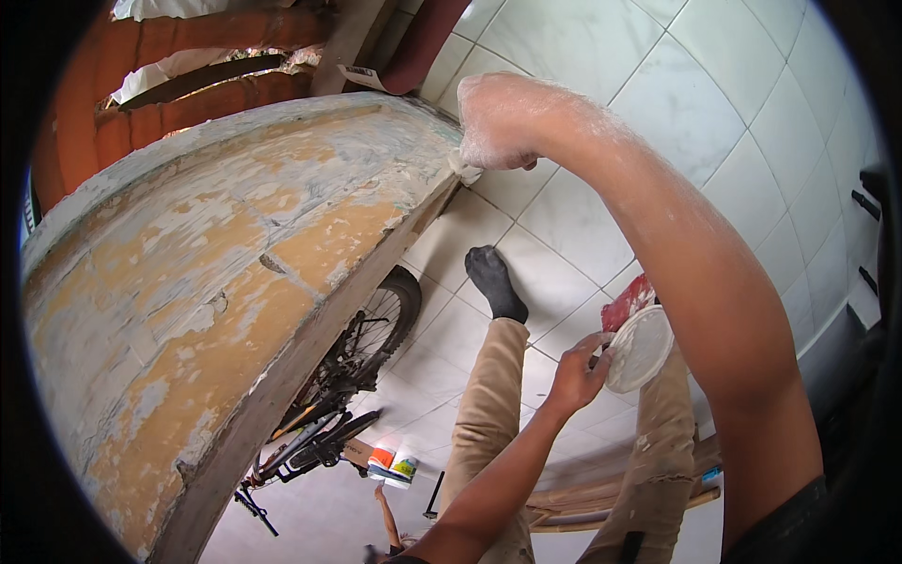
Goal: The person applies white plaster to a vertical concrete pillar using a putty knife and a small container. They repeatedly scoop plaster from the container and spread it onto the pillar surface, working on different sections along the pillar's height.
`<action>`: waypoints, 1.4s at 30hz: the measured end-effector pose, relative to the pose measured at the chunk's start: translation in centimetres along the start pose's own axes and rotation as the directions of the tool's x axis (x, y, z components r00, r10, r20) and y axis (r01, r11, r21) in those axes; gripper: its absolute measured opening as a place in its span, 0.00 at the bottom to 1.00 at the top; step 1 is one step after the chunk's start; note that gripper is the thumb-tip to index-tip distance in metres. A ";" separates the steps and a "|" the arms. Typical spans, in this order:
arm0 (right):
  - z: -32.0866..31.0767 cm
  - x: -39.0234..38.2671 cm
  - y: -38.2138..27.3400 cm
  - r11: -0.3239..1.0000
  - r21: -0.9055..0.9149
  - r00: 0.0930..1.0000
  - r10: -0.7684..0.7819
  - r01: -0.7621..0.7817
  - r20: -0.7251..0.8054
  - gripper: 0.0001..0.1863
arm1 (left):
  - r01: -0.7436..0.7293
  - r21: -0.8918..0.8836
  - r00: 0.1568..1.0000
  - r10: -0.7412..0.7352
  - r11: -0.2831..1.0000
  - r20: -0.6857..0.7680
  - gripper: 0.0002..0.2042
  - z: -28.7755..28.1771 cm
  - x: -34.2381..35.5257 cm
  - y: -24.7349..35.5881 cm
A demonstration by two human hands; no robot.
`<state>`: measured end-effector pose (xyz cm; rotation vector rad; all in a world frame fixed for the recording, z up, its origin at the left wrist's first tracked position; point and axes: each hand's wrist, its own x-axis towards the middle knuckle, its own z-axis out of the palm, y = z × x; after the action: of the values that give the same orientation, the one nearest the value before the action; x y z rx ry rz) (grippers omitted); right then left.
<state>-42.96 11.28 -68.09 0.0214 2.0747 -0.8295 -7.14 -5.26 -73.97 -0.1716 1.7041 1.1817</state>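
Observation:
A large wooden panel [225,254] with worn, patchy tan and grey-white paint fills the left side. My right hand [496,122], dusted white, is closed at the panel's far right corner. A whitish lump [464,169] shows below its knuckles, against the panel's edge; what the fingers hold is hidden. Lower and nearer, my left hand [578,376] grips the rim of a round white lid [642,350] smeared with pale paste. The lid is tilted and hangs over my right leg, beside my right forearm.
Under the panel stands a bicycle [352,362]. White containers [390,465] with coloured labels sit near another person's hand [381,493]. My dark-socked foot [493,282] rests on white tiles [564,226]. A red, white-smeared item [628,303] lies behind the lid. Orange-brown slats [188,47] stand at far left.

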 end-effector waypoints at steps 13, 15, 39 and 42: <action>-2.4 -5.4 -5.3 0.955 -0.257 0.988 -0.156 0.150 -0.003 0.14 | 0.003 -0.050 1.000 -0.003 0.999 0.006 0.14 -0.3 -0.1 0.7; -3.0 -6.4 -5.9 0.948 -0.277 0.987 -0.163 0.159 0.008 0.15 | 0.006 -0.037 1.000 -0.006 0.999 -0.005 0.14 -0.3 -0.2 0.6; 2.1 -6.7 9.4 0.970 0.242 0.927 0.080 0.012 -0.366 0.18 | -0.015 0.047 0.999 0.014 0.999 0.029 0.16 0.6 0.1 -1.1; 2.0 -1.2 8.3 0.979 0.200 0.980 0.005 0.035 -0.197 0.15 | 0.031 0.068 0.998 -0.035 0.997 0.051 0.17 0.7 0.0 -0.8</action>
<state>-38.20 16.96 -72.57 0.2063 2.1666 -1.0827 -6.19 -5.13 -74.44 -0.1257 1.6865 1.0935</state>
